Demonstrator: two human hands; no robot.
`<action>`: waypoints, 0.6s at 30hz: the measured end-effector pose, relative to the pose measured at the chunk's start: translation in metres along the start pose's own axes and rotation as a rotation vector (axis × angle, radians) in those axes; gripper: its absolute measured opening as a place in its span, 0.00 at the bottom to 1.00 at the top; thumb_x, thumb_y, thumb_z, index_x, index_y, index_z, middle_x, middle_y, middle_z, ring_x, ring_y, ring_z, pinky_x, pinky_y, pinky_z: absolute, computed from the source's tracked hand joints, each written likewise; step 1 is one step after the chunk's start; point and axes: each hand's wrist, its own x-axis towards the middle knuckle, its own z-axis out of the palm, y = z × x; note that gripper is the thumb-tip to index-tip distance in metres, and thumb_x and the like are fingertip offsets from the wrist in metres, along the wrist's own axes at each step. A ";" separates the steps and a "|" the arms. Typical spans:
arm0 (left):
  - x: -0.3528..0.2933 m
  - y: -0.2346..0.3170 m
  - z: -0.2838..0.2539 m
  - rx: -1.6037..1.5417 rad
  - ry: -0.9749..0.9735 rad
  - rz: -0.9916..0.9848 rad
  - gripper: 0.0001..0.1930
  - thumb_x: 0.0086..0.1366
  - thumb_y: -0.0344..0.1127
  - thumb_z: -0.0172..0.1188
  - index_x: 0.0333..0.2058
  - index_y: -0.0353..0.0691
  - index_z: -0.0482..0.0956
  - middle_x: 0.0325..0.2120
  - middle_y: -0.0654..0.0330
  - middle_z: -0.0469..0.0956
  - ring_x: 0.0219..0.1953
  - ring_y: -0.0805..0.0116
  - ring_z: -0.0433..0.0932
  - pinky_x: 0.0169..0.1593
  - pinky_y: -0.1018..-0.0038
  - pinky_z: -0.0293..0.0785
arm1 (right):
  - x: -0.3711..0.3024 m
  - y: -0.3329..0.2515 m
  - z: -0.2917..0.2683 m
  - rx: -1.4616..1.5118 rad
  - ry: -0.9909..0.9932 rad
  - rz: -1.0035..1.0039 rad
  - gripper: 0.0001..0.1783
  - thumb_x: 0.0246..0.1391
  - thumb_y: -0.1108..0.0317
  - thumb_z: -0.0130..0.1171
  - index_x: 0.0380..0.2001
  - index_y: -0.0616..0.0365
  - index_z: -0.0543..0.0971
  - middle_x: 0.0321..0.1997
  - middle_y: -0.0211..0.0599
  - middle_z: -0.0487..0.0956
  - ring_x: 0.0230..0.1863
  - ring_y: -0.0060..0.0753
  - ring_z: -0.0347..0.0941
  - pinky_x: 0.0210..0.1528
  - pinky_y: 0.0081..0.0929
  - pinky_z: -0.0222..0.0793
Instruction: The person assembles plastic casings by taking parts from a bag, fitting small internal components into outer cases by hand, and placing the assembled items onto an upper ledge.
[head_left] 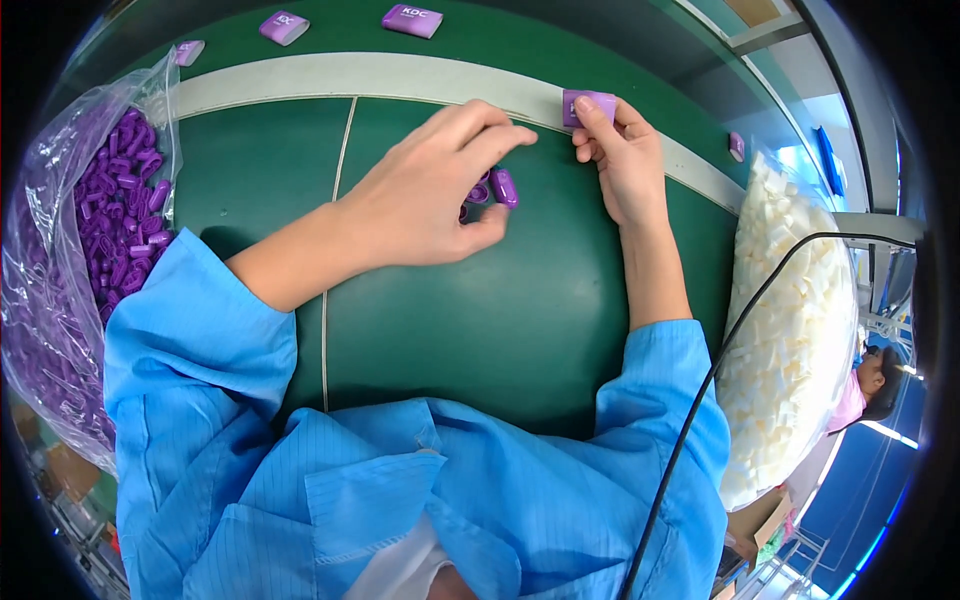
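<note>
Fingers of the right hand (pixel 633 168) pinch a small purple packet (pixel 602 103) over the pale strip (pixel 310 78). The left hand (pixel 415 190), fingers spread, curves beside glossy purple pieces (pixel 504 187) on the green worktop (pixel 470 330).

1 black cable (pixel 711 374) (curved), cardboard box (pixel 758 520), pink-clad person (pixel 876 382)

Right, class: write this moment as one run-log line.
left hand: open by purple parts | right hand: pinching purple pack | far left: clear bag | far right: bag of white pieces
</note>
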 end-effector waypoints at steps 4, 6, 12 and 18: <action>0.010 0.004 0.003 0.243 -0.015 -0.022 0.23 0.46 0.36 0.66 0.42 0.40 0.72 0.32 0.58 0.71 0.37 0.61 0.70 0.42 0.69 0.67 | 0.001 0.000 -0.001 -0.012 -0.008 -0.008 0.11 0.50 0.64 0.61 0.31 0.62 0.76 0.22 0.29 0.73 0.20 0.15 0.66 0.25 0.13 0.62; 0.014 0.002 0.008 0.323 -0.042 0.026 0.21 0.45 0.38 0.67 0.39 0.41 0.73 0.30 0.60 0.72 0.36 0.61 0.70 0.41 0.70 0.67 | 0.001 0.001 -0.002 0.007 -0.002 -0.018 0.11 0.50 0.65 0.61 0.31 0.62 0.76 0.21 0.29 0.74 0.20 0.15 0.66 0.25 0.12 0.62; 0.022 -0.008 0.010 0.235 -0.075 0.013 0.15 0.50 0.35 0.63 0.37 0.37 0.76 0.26 0.58 0.72 0.34 0.59 0.70 0.42 0.67 0.67 | -0.001 0.002 -0.004 0.079 -0.020 -0.001 0.12 0.52 0.66 0.58 0.36 0.63 0.75 0.27 0.32 0.75 0.26 0.18 0.70 0.28 0.14 0.67; 0.030 -0.022 -0.018 -0.281 -0.072 -0.449 0.14 0.56 0.33 0.60 0.41 0.34 0.76 0.29 0.60 0.77 0.32 0.71 0.75 0.39 0.76 0.71 | -0.015 -0.010 0.010 0.207 -0.146 0.110 0.12 0.53 0.69 0.56 0.39 0.65 0.73 0.32 0.35 0.77 0.30 0.20 0.72 0.30 0.14 0.68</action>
